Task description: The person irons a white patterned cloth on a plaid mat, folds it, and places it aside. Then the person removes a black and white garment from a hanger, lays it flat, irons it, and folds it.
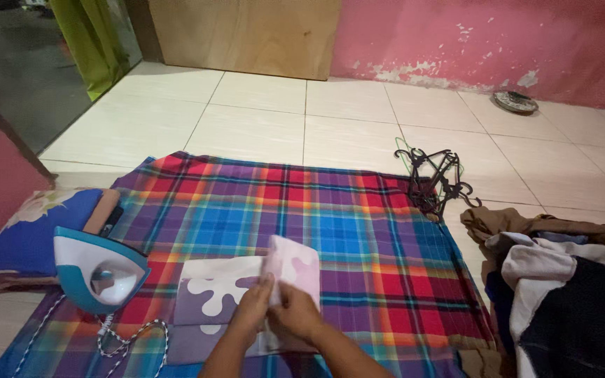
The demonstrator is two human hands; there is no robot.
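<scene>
A purple and white patterned cloth [213, 290] lies on a bright plaid blanket [358, 231] spread over the tiled floor. My left hand [252, 309] and my right hand [295, 315] meet at its right part. Both grip a pale pink folded flap [294, 266] of the cloth, lifted and bent over toward the left. A teal and white clothes iron [99, 269] stands upright on the blanket's left edge, just left of the cloth, with its braided cord [129, 341] trailing to the front.
A blue flowered pillow [33, 231] lies at the far left. Dark plastic hangers [437, 178] sit past the blanket's far right corner. A heap of clothes [561, 287] is piled at the right. A wooden board [246, 35] leans on the pink wall; a small dish [515, 102] sits near it.
</scene>
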